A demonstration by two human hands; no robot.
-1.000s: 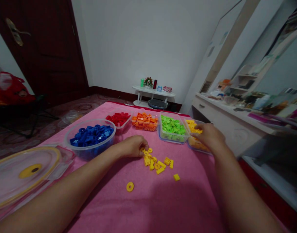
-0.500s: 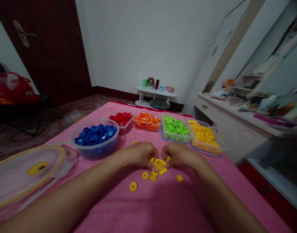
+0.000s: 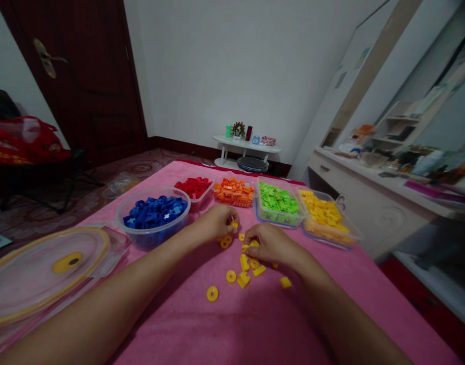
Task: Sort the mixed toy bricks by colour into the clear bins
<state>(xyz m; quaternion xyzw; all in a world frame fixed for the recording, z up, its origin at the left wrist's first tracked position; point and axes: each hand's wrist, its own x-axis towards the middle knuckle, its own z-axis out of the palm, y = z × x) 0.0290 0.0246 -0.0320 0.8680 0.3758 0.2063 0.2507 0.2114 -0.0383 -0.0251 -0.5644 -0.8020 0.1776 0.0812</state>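
My left hand (image 3: 216, 222) is closed in a pinch on a small round yellow piece with a hole (image 3: 234, 224), a little above the cloth. Below it lie more yellow rings (image 3: 226, 242). My right hand (image 3: 269, 243) curls over the loose pile, its fingertips closed around a yellow building block (image 3: 254, 244) that they partly cover. Nearer to me are a yellow notched block (image 3: 243, 279), a yellow ring (image 3: 212, 293) and a square yellow block (image 3: 286, 283).
A round tub of blue blocks (image 3: 151, 238) stands at the left, by a clear lid (image 3: 99, 253). Behind my hands are boxes of red blocks (image 3: 194, 186), orange blocks (image 3: 234, 192), green blocks (image 3: 278, 200) and yellow blocks (image 3: 325, 213). A pink cloth (image 3: 171, 324) covers the table.
My left hand has lifted away from the pile, up and to the left, with a round yellow piece in its fingers. My right hand has shifted slightly left and farther over the pile.
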